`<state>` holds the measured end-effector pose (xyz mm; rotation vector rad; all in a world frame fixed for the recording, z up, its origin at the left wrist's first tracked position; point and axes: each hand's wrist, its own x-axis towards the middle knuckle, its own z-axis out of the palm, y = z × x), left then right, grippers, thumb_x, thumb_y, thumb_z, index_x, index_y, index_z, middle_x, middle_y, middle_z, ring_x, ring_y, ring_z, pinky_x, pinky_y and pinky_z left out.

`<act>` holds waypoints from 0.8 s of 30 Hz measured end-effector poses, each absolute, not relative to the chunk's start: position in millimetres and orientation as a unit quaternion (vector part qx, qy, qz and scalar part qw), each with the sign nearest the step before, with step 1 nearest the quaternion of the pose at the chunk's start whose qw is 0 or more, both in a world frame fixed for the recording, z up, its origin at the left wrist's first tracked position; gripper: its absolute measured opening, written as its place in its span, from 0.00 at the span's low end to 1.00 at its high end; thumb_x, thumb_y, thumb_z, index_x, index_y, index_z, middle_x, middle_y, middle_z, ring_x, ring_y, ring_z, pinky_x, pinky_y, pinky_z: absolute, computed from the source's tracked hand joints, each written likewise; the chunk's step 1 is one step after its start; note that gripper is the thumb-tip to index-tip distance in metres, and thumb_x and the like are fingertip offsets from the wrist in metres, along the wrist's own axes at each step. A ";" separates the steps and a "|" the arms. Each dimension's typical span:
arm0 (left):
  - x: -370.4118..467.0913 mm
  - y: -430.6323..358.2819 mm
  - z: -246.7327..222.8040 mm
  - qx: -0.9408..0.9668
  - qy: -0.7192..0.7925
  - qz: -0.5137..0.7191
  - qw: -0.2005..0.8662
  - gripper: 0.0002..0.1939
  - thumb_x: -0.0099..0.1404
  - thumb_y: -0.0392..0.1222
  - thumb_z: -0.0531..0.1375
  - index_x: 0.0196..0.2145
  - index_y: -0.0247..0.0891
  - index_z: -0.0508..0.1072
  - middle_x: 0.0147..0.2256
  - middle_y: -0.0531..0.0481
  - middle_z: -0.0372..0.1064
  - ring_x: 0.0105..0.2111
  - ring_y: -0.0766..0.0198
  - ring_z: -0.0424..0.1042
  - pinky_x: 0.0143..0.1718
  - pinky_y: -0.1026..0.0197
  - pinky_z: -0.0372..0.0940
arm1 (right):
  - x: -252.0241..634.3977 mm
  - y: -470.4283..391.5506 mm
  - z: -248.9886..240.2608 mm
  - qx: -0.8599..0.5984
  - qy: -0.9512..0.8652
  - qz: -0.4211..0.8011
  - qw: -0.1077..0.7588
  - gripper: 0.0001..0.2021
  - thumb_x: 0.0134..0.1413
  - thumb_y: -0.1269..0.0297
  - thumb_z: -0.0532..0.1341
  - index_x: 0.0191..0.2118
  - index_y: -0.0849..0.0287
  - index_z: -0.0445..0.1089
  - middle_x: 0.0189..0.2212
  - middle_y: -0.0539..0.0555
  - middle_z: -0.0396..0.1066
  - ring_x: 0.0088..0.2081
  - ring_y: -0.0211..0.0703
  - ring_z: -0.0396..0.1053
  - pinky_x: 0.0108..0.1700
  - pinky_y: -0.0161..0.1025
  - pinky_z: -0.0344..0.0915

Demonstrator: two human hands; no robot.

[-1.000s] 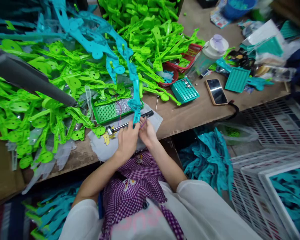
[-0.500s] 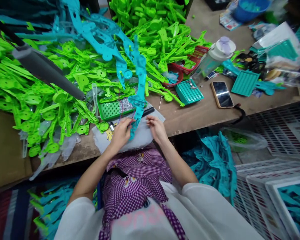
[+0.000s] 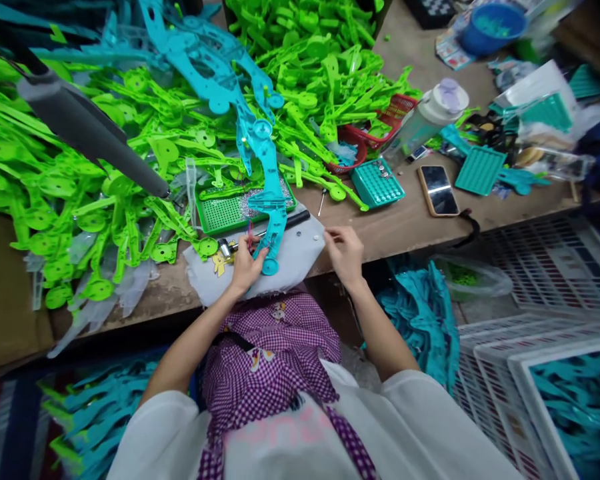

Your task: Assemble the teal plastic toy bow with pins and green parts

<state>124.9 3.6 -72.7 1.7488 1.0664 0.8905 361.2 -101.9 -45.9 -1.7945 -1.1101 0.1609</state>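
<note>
My left hand (image 3: 249, 265) is closed around the lower part of a long turquoise plastic piece (image 3: 270, 173) with round discs and slots, over a grey-white cloth (image 3: 300, 257). Thin red wire (image 3: 251, 233) shows by its fingers. To the right, my right hand (image 3: 346, 257) hovers at the cloth's right corner, thumb and fingertips drawn together; whatever they pinch is too small to make out. Two small round bits, one dark (image 3: 299, 234) and one pale (image 3: 316, 237), lie on the cloth. Behind is a black rod-like tool (image 3: 295, 221), beside a green tray (image 3: 215, 219) with tiny silvery parts.
Lime-green plastic pieces (image 3: 165, 157) are heaped across the left and back. A grey tool (image 3: 95, 137) slants in from upper left. Right of the cloth are a teal tray (image 3: 377, 183), a phone (image 3: 439, 191) and a bottle (image 3: 433, 120). White crates (image 3: 500, 353) stand lower right.
My right hand has moved right, away from the turquoise piece to the cloth's corner. The turquoise piece has shifted lower and tilted in my left hand, showing its round lower end. Two small bits now show on the cloth.
</note>
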 end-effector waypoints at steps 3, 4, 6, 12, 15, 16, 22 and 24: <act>125.9 2.2 -74.0 0.693 0.438 0.362 0.443 0.16 0.62 0.46 0.63 0.42 0.43 0.60 0.41 0.46 0.72 0.41 0.57 0.74 0.46 0.52 0.68 | 357.2 -97.7 -55.1 -0.754 -0.512 0.083 0.402 0.15 0.64 0.51 0.57 0.37 0.56 0.75 0.37 0.56 0.75 0.34 0.45 0.71 0.40 0.44 0.69; 126.0 1.9 -73.9 0.693 0.442 0.359 0.443 0.15 0.62 0.46 0.63 0.41 0.43 0.60 0.40 0.47 0.72 0.41 0.57 0.74 0.45 0.53 0.68 | 358.1 -95.4 -59.4 -0.766 -0.512 0.079 0.380 0.16 0.65 0.51 0.57 0.37 0.56 0.76 0.37 0.57 0.75 0.34 0.46 0.71 0.39 0.44 0.68; 126.2 1.4 -72.8 0.695 0.445 0.352 0.443 0.14 0.62 0.45 0.63 0.39 0.44 0.59 0.38 0.48 0.71 0.39 0.58 0.74 0.43 0.53 0.68 | 363.8 -92.1 -65.9 -0.785 -0.510 0.078 0.343 0.16 0.65 0.51 0.57 0.37 0.56 0.76 0.36 0.57 0.75 0.34 0.48 0.72 0.39 0.45 0.68; 126.4 1.7 -68.3 0.692 0.436 0.345 0.460 0.14 0.62 0.41 0.62 0.35 0.44 0.57 0.41 0.47 0.74 0.40 0.58 0.74 0.44 0.53 0.67 | 361.1 -84.8 -46.5 -0.758 -0.560 0.101 0.318 0.14 0.62 0.51 0.61 0.33 0.56 0.76 0.31 0.55 0.74 0.31 0.46 0.71 0.37 0.44 0.68; 126.6 1.5 -67.5 0.694 0.431 0.346 0.462 0.15 0.62 0.41 0.62 0.34 0.45 0.56 0.41 0.46 0.74 0.41 0.57 0.74 0.44 0.53 0.67 | 324.0 -69.5 -35.0 -0.691 -0.596 0.094 0.398 0.14 0.65 0.51 0.58 0.38 0.53 0.76 0.36 0.56 0.76 0.37 0.46 0.73 0.42 0.46 0.70; 126.6 1.3 -67.5 0.695 0.430 0.347 0.460 0.15 0.63 0.41 0.62 0.34 0.45 0.55 0.41 0.46 0.74 0.41 0.57 0.74 0.44 0.53 0.67 | 310.8 -63.1 -35.0 -0.671 -0.609 0.095 0.413 0.15 0.66 0.51 0.56 0.39 0.52 0.76 0.37 0.56 0.76 0.38 0.47 0.73 0.43 0.46 0.71; 126.7 1.7 -69.6 0.701 0.445 0.341 0.440 0.15 0.64 0.45 0.63 0.33 0.44 0.57 0.35 0.49 0.72 0.34 0.59 0.72 0.38 0.55 0.67 | 279.6 -41.5 -60.8 -0.665 -0.623 0.072 0.406 0.17 0.67 0.50 0.54 0.35 0.52 0.75 0.34 0.58 0.76 0.40 0.49 0.74 0.43 0.47 0.72; 126.5 2.5 -71.2 0.703 0.444 0.342 0.439 0.14 0.64 0.47 0.63 0.34 0.44 0.59 0.35 0.49 0.72 0.33 0.59 0.72 0.38 0.55 0.67 | 281.0 -42.2 -68.2 -0.668 -0.617 0.067 0.410 0.17 0.67 0.51 0.54 0.35 0.52 0.75 0.34 0.58 0.77 0.40 0.48 0.75 0.43 0.47 0.73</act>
